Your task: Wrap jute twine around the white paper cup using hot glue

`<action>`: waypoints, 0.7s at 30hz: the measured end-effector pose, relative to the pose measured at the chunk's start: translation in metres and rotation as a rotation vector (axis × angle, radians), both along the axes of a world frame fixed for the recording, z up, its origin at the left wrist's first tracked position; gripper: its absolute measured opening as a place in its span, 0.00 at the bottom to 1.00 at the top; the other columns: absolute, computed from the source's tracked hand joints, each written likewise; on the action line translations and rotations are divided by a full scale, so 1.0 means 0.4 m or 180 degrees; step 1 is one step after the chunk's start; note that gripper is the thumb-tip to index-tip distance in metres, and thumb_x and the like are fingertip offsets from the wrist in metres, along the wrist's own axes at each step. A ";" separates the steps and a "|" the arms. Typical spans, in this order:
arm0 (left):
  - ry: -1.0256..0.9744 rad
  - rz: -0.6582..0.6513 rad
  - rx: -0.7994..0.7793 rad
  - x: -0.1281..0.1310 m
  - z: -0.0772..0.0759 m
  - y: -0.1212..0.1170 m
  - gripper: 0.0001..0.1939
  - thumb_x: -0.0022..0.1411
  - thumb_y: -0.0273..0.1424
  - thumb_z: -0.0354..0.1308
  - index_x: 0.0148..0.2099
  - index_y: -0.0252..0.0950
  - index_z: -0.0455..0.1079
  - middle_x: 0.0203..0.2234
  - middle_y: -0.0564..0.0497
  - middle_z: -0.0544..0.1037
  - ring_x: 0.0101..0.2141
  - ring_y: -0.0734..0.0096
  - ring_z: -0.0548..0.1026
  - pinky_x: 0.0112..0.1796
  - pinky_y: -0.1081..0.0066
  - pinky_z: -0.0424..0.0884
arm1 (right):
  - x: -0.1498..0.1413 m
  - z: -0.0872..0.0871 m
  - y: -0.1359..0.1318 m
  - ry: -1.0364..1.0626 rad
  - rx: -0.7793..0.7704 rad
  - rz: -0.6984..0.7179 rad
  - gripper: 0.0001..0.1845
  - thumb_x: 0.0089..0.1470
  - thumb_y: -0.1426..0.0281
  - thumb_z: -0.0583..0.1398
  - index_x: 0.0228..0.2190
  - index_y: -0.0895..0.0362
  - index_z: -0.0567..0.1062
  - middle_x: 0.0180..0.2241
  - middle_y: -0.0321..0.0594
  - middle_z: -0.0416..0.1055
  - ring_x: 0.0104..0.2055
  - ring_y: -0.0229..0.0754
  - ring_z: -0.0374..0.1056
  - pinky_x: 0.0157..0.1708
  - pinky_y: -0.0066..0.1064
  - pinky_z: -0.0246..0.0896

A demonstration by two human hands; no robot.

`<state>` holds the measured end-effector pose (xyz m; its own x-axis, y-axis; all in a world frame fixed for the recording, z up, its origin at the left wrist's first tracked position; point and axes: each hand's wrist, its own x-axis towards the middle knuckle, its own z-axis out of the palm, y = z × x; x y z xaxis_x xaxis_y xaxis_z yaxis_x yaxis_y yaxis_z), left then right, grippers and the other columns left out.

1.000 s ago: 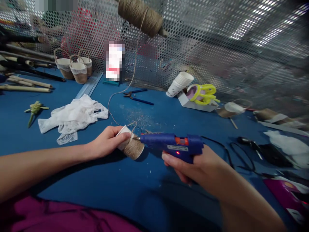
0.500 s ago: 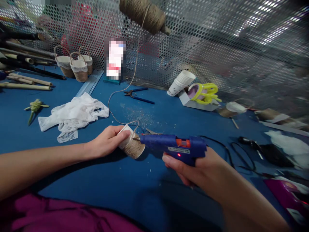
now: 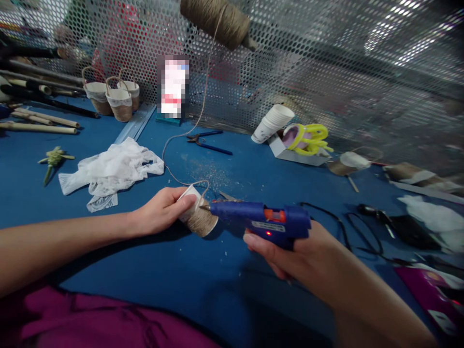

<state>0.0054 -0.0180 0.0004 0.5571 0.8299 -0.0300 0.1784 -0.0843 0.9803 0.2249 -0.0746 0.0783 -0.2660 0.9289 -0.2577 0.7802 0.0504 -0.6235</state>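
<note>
My left hand [image 3: 159,211] is wrapped round a small paper cup [image 3: 197,217] lying on its side, its lower half wound with brown twine. My right hand [image 3: 290,253] grips a blue hot glue gun [image 3: 264,220] with a red light lit. Its metal nozzle touches the cup just above the wound twine. A loose strand of twine [image 3: 170,145] runs from the cup across the blue table up to a large spool [image 3: 215,21] hanging on the perforated metal screen.
White lace fabric [image 3: 112,169] lies left of the cup. Three small finished baskets [image 3: 112,96] and bamboo sticks [image 3: 36,123] sit at the back left. Blue pliers [image 3: 206,142], stacked white cups [image 3: 271,123], a yellow-handled item [image 3: 308,137] and black scissors [image 3: 377,217] lie behind and right.
The glue gun and my right hand have shifted slightly right. The cup and my left hand stay nearly still; the nozzle stays at the cup.
</note>
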 end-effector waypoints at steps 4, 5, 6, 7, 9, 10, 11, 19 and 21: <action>0.0057 0.0040 0.0072 -0.001 0.000 -0.002 0.18 0.61 0.38 0.43 0.36 0.29 0.68 0.26 0.51 0.71 0.26 0.74 0.65 0.29 0.75 0.62 | -0.001 -0.002 0.001 0.0069 -0.0027 -0.0029 0.23 0.49 0.55 0.55 0.11 0.54 0.61 0.09 0.31 0.58 0.12 0.31 0.54 0.12 0.23 0.53; 0.0074 0.0045 0.0073 -0.001 0.001 -0.002 0.18 0.61 0.38 0.43 0.36 0.29 0.68 0.25 0.51 0.71 0.26 0.74 0.65 0.28 0.75 0.61 | 0.000 -0.003 0.000 0.0071 -0.0032 -0.0029 0.23 0.49 0.55 0.55 0.11 0.54 0.61 0.09 0.31 0.58 0.12 0.31 0.54 0.12 0.23 0.54; 0.0088 0.0050 0.0071 -0.002 0.001 -0.003 0.18 0.61 0.38 0.43 0.36 0.29 0.67 0.25 0.51 0.71 0.26 0.74 0.65 0.28 0.75 0.61 | 0.001 -0.004 0.000 0.0062 -0.0033 -0.0025 0.23 0.49 0.55 0.55 0.11 0.54 0.61 0.09 0.31 0.58 0.12 0.31 0.54 0.12 0.23 0.54; 0.0100 0.0054 0.0070 -0.002 0.002 -0.003 0.18 0.61 0.38 0.43 0.35 0.29 0.67 0.25 0.51 0.70 0.26 0.75 0.65 0.28 0.75 0.61 | 0.003 -0.005 -0.001 0.0043 -0.0051 -0.0015 0.23 0.49 0.55 0.55 0.11 0.54 0.61 0.09 0.31 0.58 0.12 0.32 0.54 0.13 0.24 0.55; 0.0118 0.0048 0.0070 -0.002 0.003 -0.004 0.18 0.61 0.38 0.43 0.35 0.29 0.67 0.25 0.52 0.70 0.26 0.75 0.64 0.28 0.76 0.61 | 0.006 -0.008 -0.002 0.0010 -0.0089 -0.0007 0.23 0.49 0.56 0.55 0.11 0.54 0.61 0.09 0.32 0.58 0.12 0.32 0.55 0.13 0.24 0.56; 0.0120 0.0043 0.0078 -0.002 0.004 -0.004 0.18 0.61 0.38 0.43 0.35 0.29 0.67 0.25 0.52 0.70 0.26 0.75 0.64 0.28 0.76 0.61 | 0.007 -0.010 -0.003 0.0007 -0.0098 -0.0010 0.23 0.49 0.56 0.55 0.11 0.54 0.61 0.09 0.32 0.58 0.12 0.32 0.55 0.13 0.24 0.56; 0.0119 0.0033 0.0092 -0.002 0.004 -0.004 0.18 0.61 0.38 0.42 0.35 0.29 0.67 0.25 0.52 0.69 0.26 0.75 0.64 0.28 0.76 0.61 | 0.008 -0.010 -0.004 0.0015 -0.0099 -0.0013 0.22 0.49 0.56 0.55 0.12 0.54 0.62 0.09 0.32 0.58 0.12 0.32 0.55 0.13 0.24 0.56; 0.0165 -0.0010 0.0225 -0.004 0.005 -0.006 0.19 0.62 0.39 0.42 0.36 0.30 0.68 0.26 0.51 0.71 0.27 0.74 0.66 0.29 0.76 0.62 | 0.009 -0.003 -0.005 0.0044 -0.0140 0.0046 0.22 0.49 0.56 0.55 0.11 0.54 0.62 0.09 0.32 0.59 0.12 0.32 0.56 0.13 0.24 0.56; 0.0201 0.0000 0.0272 -0.004 0.007 -0.005 0.19 0.62 0.38 0.42 0.36 0.30 0.68 0.26 0.52 0.72 0.26 0.74 0.66 0.28 0.76 0.62 | 0.009 -0.001 -0.005 0.0042 -0.0155 0.0104 0.23 0.50 0.56 0.55 0.11 0.54 0.61 0.09 0.32 0.58 0.12 0.32 0.55 0.13 0.23 0.56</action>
<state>0.0039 -0.0201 0.0030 0.5562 0.8310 0.0059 0.2395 -0.1672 0.9564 0.2284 -0.0767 0.0780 -0.2998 0.9061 -0.2986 0.7702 0.0452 -0.6362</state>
